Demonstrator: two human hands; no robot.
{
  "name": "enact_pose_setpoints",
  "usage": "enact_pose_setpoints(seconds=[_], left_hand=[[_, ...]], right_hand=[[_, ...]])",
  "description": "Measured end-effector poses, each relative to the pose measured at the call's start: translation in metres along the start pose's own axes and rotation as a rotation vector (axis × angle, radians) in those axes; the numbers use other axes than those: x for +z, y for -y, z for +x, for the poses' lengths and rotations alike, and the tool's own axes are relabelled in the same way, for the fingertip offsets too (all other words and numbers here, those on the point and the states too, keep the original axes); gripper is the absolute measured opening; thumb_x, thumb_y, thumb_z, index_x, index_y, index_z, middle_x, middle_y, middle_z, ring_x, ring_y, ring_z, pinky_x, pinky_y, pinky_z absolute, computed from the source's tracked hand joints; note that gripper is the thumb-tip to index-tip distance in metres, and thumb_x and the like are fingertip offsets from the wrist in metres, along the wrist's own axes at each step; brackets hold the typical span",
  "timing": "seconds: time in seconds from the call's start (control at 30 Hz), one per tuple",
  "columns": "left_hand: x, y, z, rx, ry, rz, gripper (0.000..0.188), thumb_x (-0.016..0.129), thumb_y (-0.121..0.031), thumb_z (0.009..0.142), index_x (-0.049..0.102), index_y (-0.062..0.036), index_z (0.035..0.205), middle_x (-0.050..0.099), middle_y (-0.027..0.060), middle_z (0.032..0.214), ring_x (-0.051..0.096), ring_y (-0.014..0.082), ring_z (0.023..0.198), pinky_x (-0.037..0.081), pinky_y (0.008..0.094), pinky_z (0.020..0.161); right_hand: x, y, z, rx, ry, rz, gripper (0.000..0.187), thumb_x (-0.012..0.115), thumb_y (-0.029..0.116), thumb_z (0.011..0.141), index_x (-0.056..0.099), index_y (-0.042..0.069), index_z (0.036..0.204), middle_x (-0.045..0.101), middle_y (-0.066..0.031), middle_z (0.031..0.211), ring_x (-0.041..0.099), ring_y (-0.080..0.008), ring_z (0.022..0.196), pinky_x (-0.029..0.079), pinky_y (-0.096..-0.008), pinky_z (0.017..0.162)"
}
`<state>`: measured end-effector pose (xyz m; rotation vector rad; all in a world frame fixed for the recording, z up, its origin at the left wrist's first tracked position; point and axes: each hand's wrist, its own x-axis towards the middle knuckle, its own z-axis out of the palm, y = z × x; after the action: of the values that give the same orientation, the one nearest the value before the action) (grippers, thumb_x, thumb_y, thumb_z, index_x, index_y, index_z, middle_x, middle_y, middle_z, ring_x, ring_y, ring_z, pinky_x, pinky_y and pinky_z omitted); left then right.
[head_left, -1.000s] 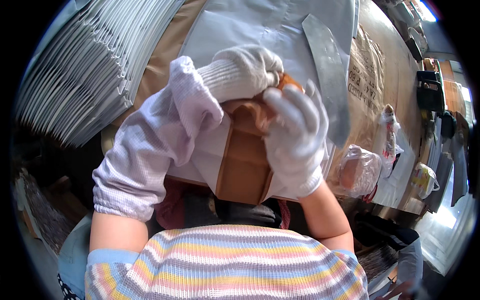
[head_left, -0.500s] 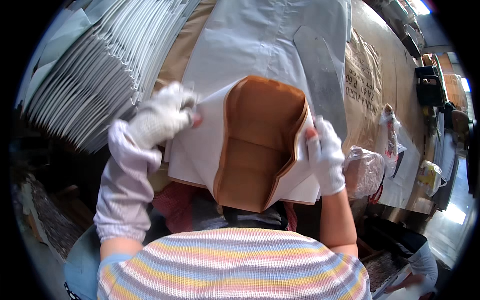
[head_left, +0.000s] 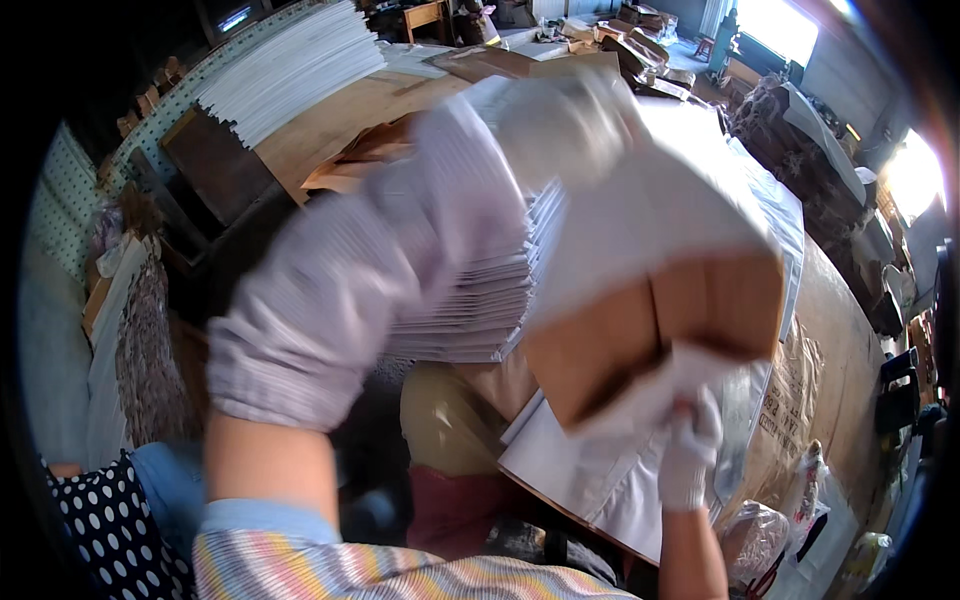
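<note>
A: Where's the brown-lined white paper bag point(head_left: 660, 220)?
B: Toward 2 o'clock, open rim facing 6. Folded white paper stack point(head_left: 470, 310) near at 8.
A: Hands?
B: White-gloved right hand point(head_left: 692, 445) holds 5 o'clock rim. White-gloved left hand point(head_left: 565, 125) at 11, blurred, grip: can't tell.

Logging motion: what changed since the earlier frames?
The brown-lined bag looks raised and tilted; the left hand swung forward-right to its far side, blurred, grip unclear. The right hand still holds its edge. The view turned. The plastic-wrapped bundle stayed put.
</note>
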<state>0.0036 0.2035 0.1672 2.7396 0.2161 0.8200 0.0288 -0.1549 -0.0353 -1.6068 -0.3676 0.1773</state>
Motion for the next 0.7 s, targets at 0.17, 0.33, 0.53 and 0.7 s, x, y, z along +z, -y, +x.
enact_pose_setpoints(seconds=[0.17,0.33,0.53,0.7], left_hand=[[-0.145,0.178,0.032,-0.381,-0.249,0.294,0.031,0.057,-0.037,0.102,0.073,-0.0161,0.119,0.074,0.0097,0.113,0.070,0.0230,0.099,0.054,0.0371,0.086],[-0.159,0.353,-0.027,-0.608,-0.021,0.512,0.031,0.060,-0.030,0.101,0.070,-0.0150,0.126,0.073,0.0105,0.113,0.067,0.0234,0.101,0.052,0.0366,0.093],[-0.122,0.361,-0.127,-0.632,-0.064,0.346,0.030,0.059,-0.018,0.102,0.067,-0.0065,0.129,0.070,0.0111,0.122,0.064,0.0229,0.115,0.050,0.0370,0.102],[-0.133,0.191,-0.165,-0.267,-0.477,0.207,0.028,0.057,-0.012,0.103,0.067,-0.0028,0.128,0.069,0.0110,0.125,0.063,0.0216,0.120,0.049,0.0369,0.106]], right_hand=[[0.168,0.142,0.115,-0.176,0.276,-0.193,0.048,0.061,0.015,0.096,0.061,0.001,0.141,0.072,-0.0081,0.105,0.067,-0.0159,0.091,0.053,-0.0292,0.082],[0.269,0.121,0.167,-0.353,0.446,-0.569,0.034,0.063,0.027,0.097,0.071,0.020,0.129,0.077,-0.0113,0.104,0.074,-0.0293,0.096,0.057,-0.0399,0.085],[0.260,0.078,0.116,-0.630,0.431,-0.698,0.019,0.068,0.020,0.090,0.075,0.019,0.106,0.071,-0.0071,0.104,0.070,-0.0318,0.097,0.057,-0.0414,0.085],[0.135,0.039,0.044,-0.691,0.576,-0.614,0.043,0.078,0.016,0.081,0.067,0.009,0.121,0.062,-0.0148,0.138,0.066,-0.0344,0.113,0.057,-0.0479,0.088]])
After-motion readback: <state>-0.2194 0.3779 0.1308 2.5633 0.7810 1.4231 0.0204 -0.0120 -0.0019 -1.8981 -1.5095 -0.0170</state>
